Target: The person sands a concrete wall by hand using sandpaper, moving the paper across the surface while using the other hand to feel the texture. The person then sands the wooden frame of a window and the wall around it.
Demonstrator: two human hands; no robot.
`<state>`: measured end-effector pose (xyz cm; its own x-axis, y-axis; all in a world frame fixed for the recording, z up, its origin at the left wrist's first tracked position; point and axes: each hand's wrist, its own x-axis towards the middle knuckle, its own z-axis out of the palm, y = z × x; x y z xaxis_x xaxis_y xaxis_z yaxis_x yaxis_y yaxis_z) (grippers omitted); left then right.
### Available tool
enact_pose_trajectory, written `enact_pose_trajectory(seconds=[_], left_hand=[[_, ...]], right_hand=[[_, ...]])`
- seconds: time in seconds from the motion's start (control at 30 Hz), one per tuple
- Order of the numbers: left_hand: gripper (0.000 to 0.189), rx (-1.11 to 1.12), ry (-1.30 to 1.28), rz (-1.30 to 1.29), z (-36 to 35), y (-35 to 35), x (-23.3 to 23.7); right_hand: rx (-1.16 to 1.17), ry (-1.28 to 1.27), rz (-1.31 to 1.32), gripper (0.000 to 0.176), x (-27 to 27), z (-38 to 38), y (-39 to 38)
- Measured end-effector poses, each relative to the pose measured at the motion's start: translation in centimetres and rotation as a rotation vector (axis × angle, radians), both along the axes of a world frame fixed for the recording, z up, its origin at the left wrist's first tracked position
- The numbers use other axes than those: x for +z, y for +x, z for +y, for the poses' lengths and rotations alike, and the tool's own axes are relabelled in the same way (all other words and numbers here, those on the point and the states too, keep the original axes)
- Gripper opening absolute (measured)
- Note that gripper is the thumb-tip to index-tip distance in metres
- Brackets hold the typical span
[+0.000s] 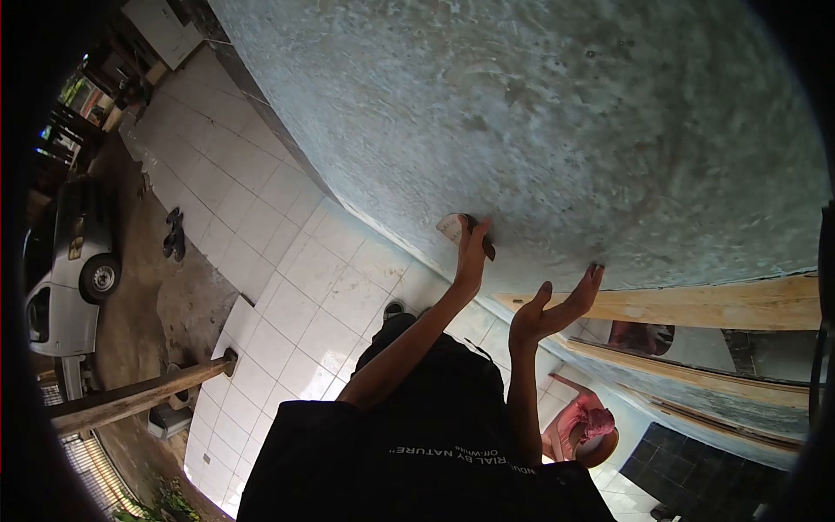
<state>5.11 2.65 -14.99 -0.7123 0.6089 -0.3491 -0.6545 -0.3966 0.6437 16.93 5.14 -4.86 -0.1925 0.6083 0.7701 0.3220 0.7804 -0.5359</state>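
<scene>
Against a grey-blue plastered wall (522,122), my left hand (470,257) is closed on a piece of sandpaper (449,228). Its pale, curved back with faint print shows left of the fingers, and a dark edge sticks out on the right. Part of the sheet is hidden behind the fingers. My right hand (552,313) holds nothing; its thumb and fingers are apart, with the fingertips right at the wall just above a wooden frame (678,306).
A person in pink (581,426) is low down at the right, near dark tiles (696,465). Pale floor tiles (304,296) run below the wall. At left are a wooden post (148,391), black sandals (175,235) and a silver vehicle (74,287).
</scene>
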Motion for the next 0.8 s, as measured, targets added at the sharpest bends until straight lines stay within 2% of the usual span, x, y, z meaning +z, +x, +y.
enact_pose_trajectory(seconds=[0.03,0.1,0.13,0.2,0.27,0.3,0.33,0.37,0.4,0.43,0.47,0.5,0.53,0.57,0.6,0.63,0.67,0.7,0.77,0.8], left_hand=[[0.039,-0.019,0.000,-0.002,-0.3,0.9,2.1],[0.087,-0.023,0.045,0.051,-0.6,2.2,5.5],[0.087,-0.044,0.050,0.052,-0.2,2.6,3.9],[0.092,0.006,-0.134,0.375,0.5,3.5,0.0],[0.094,-0.085,-0.172,0.439,-0.5,3.2,0.1],[0.096,-0.154,-0.213,0.506,-1.0,2.7,0.2],[0.088,-0.182,-0.136,0.288,-1.9,2.1,3.5],[0.073,-0.178,-0.123,0.260,-1.9,1.3,3.2],[0.063,-0.203,-0.187,0.250,-1.9,0.7,3.5],[0.055,-0.226,-0.250,0.243,-1.9,0.0,4.0],[0.055,-0.249,-0.247,0.250,-1.9,-0.8,5.2],[0.036,-0.332,-0.321,0.377,-2.1,-1.6,6.8],[0.022,-0.414,-0.395,0.509,-2.6,-2.9,8.1],[0.030,-0.591,-0.274,0.388,-3.3,-5.2,8.9],[0.041,-0.718,-0.346,0.402,-4.1,-7.1,9.5],[0.051,-0.799,-0.406,0.420,-4.7,-8.6,10.3],[0.059,-0.745,-0.491,0.519,-5.4,-9.2,11.4],[0.060,-0.675,-0.543,0.532,-5.8,-10.2,11.0],[0.060,-0.600,-0.576,0.577,-6.8,-11.2,11.9],[0.060,-0.620,-0.577,0.593,-7.1,-11.3,12.0]], right_hand=[[-0.036,-0.037,-0.005,0.051,-0.3,-0.4,0.2],[-0.058,-0.084,0.022,0.056,-1.6,-1.0,0.1],[-0.034,-0.248,0.132,0.058,-2.3,-1.4,-0.2],[-0.021,-0.568,0.279,0.059,-4.0,-2.4,-0.8],[-0.003,-1.157,0.400,0.050,-6.7,-3.0,-1.1],[0.109,-1.417,0.291,0.044,-11.5,-2.0,-0.3],[0.295,-1.680,0.282,0.043,-12.0,-1.9,-0.8],[0.415,-1.810,0.291,0.043,-12.1,-2.0,-1.7],[0.590,-1.802,0.453,0.039,-14.2,-2.0,-2.4],[0.683,-1.732,0.553,0.037,-14.2,-2.0,-4.1],[0.771,-1.656,0.648,0.036,-14.0,-1.6,-5.6],[0.756,-1.648,0.667,0.036,-13.2,-0.7,-6.4],[0.906,-1.636,0.722,0.035,-11.7,0.1,-7.2],[1.054,-1.596,0.796,0.034,-10.7,0.4,-7.4],[1.051,-1.580,0.814,0.034,-10.6,0.5,-7.4],[0.915,-1.689,0.834,0.034,-10.7,0.7,-7.5],[0.774,-1.795,0.850,0.034,-10.8,0.9,-7.5],[0.771,-1.784,0.873,0.034,-9.9,1.0,-7.8],[0.626,-1.930,1.083,0.033,-7.4,0.9,-8.6],[0.624,-1.917,1.113,0.033,-7.8,0.8,-8.9]])
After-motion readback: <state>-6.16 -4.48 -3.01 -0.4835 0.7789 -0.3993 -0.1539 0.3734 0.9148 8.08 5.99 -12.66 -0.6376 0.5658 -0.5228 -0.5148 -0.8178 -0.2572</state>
